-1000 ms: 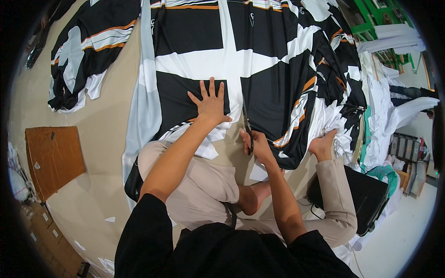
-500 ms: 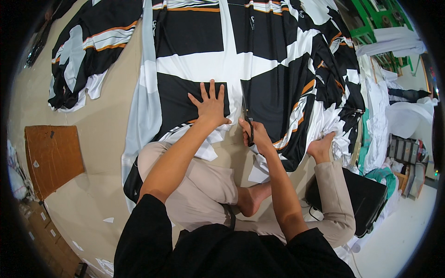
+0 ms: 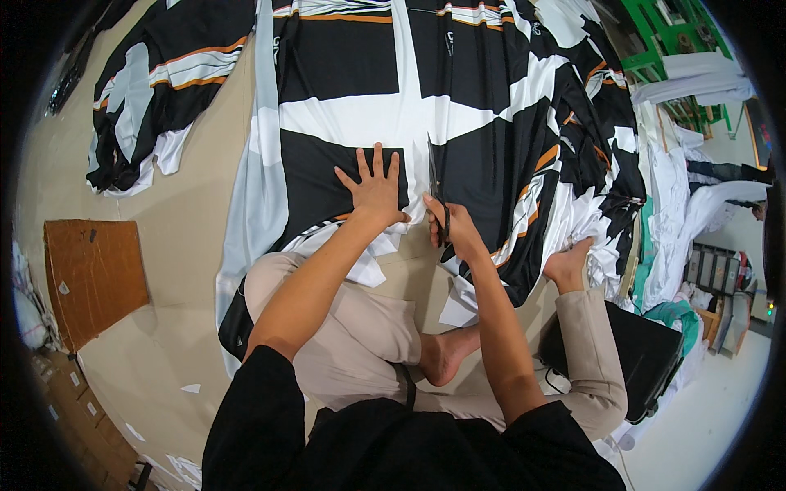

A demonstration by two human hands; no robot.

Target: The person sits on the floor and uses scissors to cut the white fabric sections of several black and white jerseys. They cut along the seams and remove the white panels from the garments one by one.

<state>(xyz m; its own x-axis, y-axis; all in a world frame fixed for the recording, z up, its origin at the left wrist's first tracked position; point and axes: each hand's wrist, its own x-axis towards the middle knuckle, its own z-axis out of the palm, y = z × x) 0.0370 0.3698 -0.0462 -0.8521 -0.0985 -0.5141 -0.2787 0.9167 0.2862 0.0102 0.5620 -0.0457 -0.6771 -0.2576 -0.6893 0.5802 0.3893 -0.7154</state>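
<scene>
Spread over the floor in front of me is a large black and white fabric sheet [image 3: 336,119] with orange stripes. My left hand [image 3: 377,192] lies flat on a black panel of it, fingers spread. In my right hand [image 3: 455,225] I grip a pair of scissors [image 3: 435,173] by the black handles. The scissor blades point away from me along the white strip between two black panels, with a cut edge beside them. Loose white ends of the fabric hang toward my folded legs.
A separate striped fabric piece [image 3: 155,90] lies at the far left, above a brown cardboard sheet [image 3: 97,282]. Bunched fabric [image 3: 585,209] is heaped on the right by my foot. A black case [image 3: 630,356] stands near my right knee, and green metal frames [image 3: 679,41] rise at the far right.
My right hand and the scissors have shifted slightly forward along the white strip. My left hand stays flat on the black panel. Someone's dark-clothed limb shows more at the far right.
</scene>
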